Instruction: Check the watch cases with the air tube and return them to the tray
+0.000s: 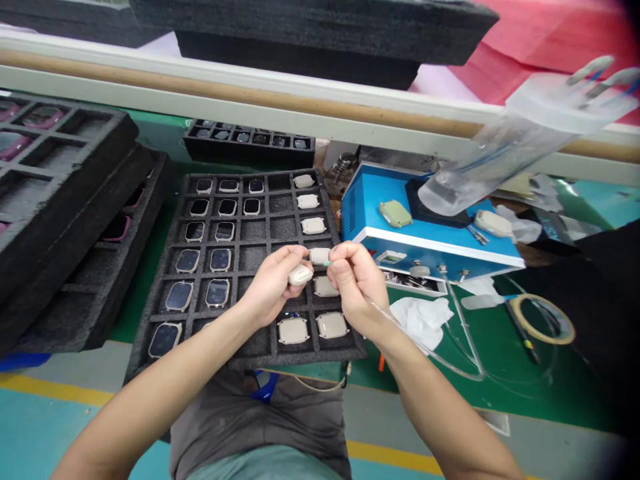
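Over the black foam tray (255, 233), my left hand (273, 283) is closed around a beige watch case (301, 275), held on its edge. My right hand (360, 287) pinches a thin dispensing needle with a green tip (327, 263), pointing toward the watch case; most of it is hidden by the fingers. A clear tube (425, 348) runs back from this hand across the forearm. Beige cases lie back up in the tray's right columns, among them one watch case (293, 329) near the front. Watches with dark screens (179, 295) fill the left columns.
A blue dispenser box (370, 193) stands at right, carrying a green watch case (395, 213) and a tilted clear cup (505, 147). Crumpled tissue (423, 320) and a tape roll (544, 320) lie on the green mat. Stacked foam trays (100, 173) rise at left; a shelf rail (250, 87) crosses behind.
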The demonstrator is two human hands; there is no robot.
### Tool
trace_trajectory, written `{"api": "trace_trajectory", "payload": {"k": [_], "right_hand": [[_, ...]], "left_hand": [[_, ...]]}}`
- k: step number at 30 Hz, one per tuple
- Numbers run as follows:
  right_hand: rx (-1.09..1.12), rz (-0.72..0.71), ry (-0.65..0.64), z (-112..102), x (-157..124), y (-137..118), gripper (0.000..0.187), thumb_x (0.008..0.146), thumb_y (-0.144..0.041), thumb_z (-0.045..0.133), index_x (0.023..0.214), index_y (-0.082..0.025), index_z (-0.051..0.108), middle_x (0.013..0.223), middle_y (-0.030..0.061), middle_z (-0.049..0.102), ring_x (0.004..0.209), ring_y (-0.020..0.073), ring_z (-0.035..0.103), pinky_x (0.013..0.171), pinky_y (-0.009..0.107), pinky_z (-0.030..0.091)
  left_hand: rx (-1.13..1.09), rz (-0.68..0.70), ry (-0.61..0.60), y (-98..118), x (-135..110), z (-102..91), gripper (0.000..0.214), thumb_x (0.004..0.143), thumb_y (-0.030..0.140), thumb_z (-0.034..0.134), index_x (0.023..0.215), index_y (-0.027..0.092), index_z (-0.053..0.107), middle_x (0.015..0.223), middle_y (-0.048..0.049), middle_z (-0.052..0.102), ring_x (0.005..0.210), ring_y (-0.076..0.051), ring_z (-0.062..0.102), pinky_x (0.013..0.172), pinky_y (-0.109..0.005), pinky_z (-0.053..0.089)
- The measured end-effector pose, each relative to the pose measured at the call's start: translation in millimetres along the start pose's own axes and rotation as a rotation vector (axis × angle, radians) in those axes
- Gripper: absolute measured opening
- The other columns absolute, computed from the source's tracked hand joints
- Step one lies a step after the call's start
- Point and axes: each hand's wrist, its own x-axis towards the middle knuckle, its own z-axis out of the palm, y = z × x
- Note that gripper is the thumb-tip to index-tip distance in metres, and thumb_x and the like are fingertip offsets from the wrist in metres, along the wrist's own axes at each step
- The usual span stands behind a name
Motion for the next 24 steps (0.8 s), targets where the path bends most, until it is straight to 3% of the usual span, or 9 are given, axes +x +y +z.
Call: {"api": "trace_trajectory", "payload": {"k": [3,8,17,24], "right_hand": [[-0.101,-0.149,-0.074,0.9,0.4,-5.8,0.02,0.107,-0.038,0.051,0.095,-0.024,0.059,0.092,0.0027,0.058,0.083,0.0172,0.058,0.076,0.032,0.049],[-0.131,-0.202,-0.112,7.3,-0.3,-5.5,0.013,0.105,-0.027,0.054,0.095,-0.025,0.061,0.093,0.0022,0.058,0.088,0.0178,0.06,0.081,0.033,0.05],[-0.212,-0.267,-0.089,7.3,1.5,2.0,0.01,0.103,-0.024,0.058,0.101,-0.024,0.067,0.088,0.0017,0.06,0.079,0.0162,0.06,0.072,0.031,0.051],[-0.233,-0.305,-0.122,2.8,3.0,-0.8,0.022,0.106,-0.032,0.054,0.107,-0.021,0.073,0.085,0.004,0.066,0.076,0.0166,0.063,0.068,0.03,0.052]], "left_hand": [[-0.1,-0.055,0.009,3.2,1.3,-1.7,0.023,0.086,0.029,0.08,0.089,0.014,0.063,0.064,0.002,0.06,0.04,-0.002,0.041,0.039,-0.013,0.024],[-0.149,-0.077,0.0,3.1,0.3,-1.5,0.012,0.093,0.021,0.071,0.09,0.013,0.062,0.061,0.0025,0.058,0.04,-0.002,0.041,0.039,-0.011,0.025],[-0.198,-0.119,-0.04,3.2,1.1,-5.6,0.01,0.092,0.018,0.069,0.09,0.014,0.061,0.06,0.0031,0.055,0.041,-0.003,0.043,0.039,-0.011,0.028],[-0.236,-0.129,-0.049,4.5,1.0,-5.3,0.008,0.094,0.01,0.061,0.087,0.013,0.059,0.059,0.0037,0.052,0.04,-0.003,0.041,0.039,-0.011,0.029]]}}
